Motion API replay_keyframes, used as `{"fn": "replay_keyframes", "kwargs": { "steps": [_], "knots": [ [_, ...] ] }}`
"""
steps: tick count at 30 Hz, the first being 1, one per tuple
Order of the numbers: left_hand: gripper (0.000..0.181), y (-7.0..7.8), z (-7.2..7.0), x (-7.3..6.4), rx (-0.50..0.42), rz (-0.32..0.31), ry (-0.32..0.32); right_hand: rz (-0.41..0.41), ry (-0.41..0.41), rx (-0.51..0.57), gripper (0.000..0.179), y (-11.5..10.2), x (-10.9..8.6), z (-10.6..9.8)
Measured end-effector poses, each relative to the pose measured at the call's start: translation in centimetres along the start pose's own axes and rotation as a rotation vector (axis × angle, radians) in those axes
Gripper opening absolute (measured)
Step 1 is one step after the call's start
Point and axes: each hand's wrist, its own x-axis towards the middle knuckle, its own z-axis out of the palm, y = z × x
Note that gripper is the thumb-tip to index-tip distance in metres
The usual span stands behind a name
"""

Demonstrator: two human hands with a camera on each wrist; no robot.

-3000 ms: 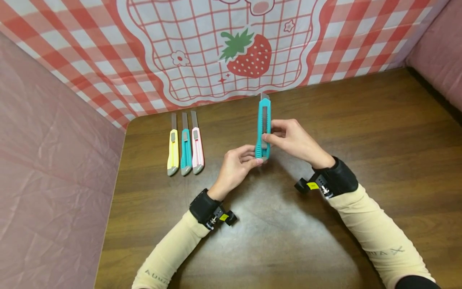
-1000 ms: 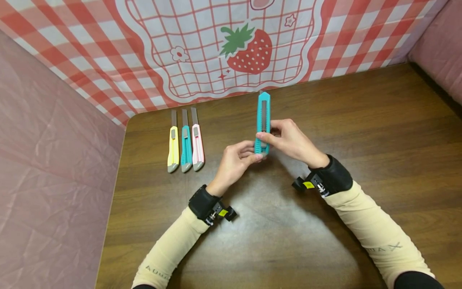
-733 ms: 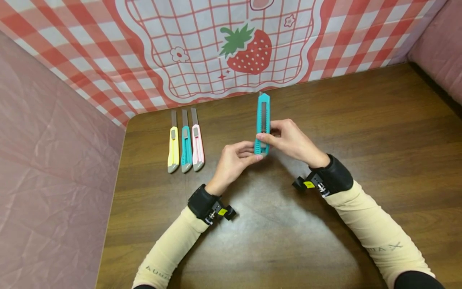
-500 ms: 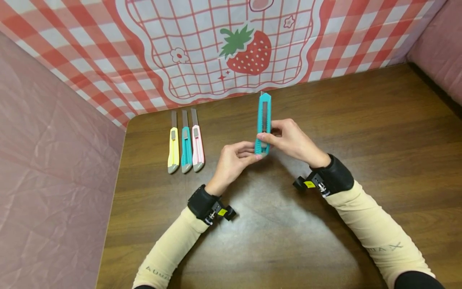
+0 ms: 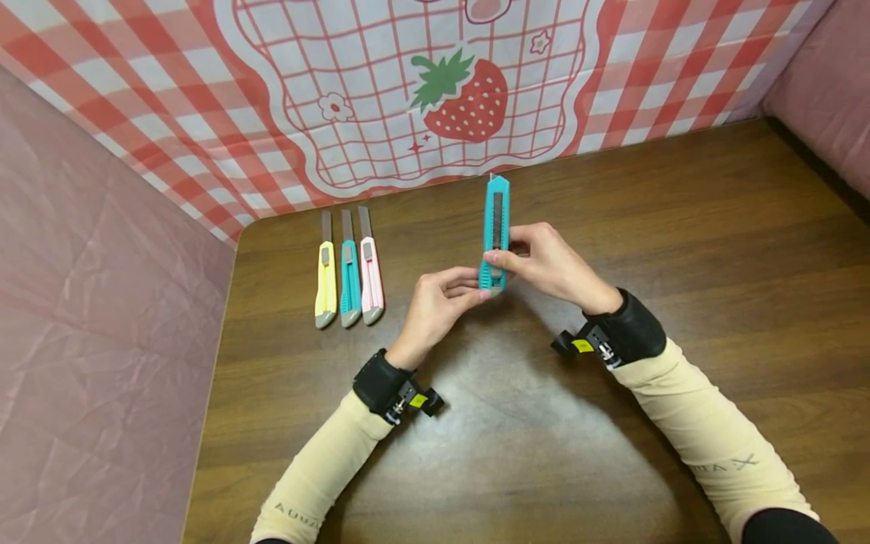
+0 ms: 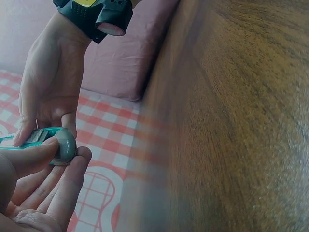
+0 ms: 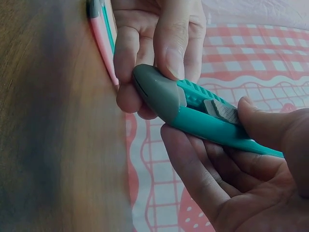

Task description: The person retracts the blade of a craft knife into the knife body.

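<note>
A teal utility knife (image 5: pixel 497 211) is held upright above the table, its tip towards the back. Only a sliver of blade shows at that tip. My right hand (image 5: pixel 556 266) grips its body, and the thumb is against the grey slider (image 7: pixel 221 111) in the right wrist view. With thumb and fingers my left hand (image 5: pixel 436 308) pinches the grey end cap (image 6: pixel 66 145) at the near end. To the left, three more utility knives lie side by side with blades out: yellow (image 5: pixel 326 283), teal (image 5: pixel 350 283) and pink (image 5: pixel 371 283).
The brown wooden table (image 5: pixel 544 446) runs up to a red-and-white checked cloth (image 5: pixel 652 68) with a strawberry print at the back. Pink fabric hangs along the left side (image 5: pixel 102 340) and far right (image 5: pixel 822 113).
Since three seconds ago, the held knife's blade has drawn back from clearly sticking out to a sliver. The right thumb sits slightly further left. Both hands have kept their hold; little differs lately.
</note>
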Motion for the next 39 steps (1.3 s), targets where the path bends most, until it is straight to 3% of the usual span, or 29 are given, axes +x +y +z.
{"fn": "replay_keyframes", "kwargs": {
  "steps": [11,20,28,39],
  "knots": [
    [0.023,0.05,0.00,-0.02,0.041,0.002,0.015,-0.008,0.026,0.008,0.011,-0.10,0.05,0.31],
    [0.023,0.26,-0.01,-0.02,0.069,-0.014,0.001,0.034,0.004,-0.003,0.015,-0.01,-0.06,0.42],
    [0.023,-0.09,-0.19,0.17,0.042,-0.032,0.024,0.010,-0.002,0.043,0.016,-0.01,0.04,0.89],
    [0.024,-0.22,-0.52,0.19,0.049,-0.031,-0.008,0.052,-0.025,0.041,0.015,0.09,0.09,0.79]
  ]
}}
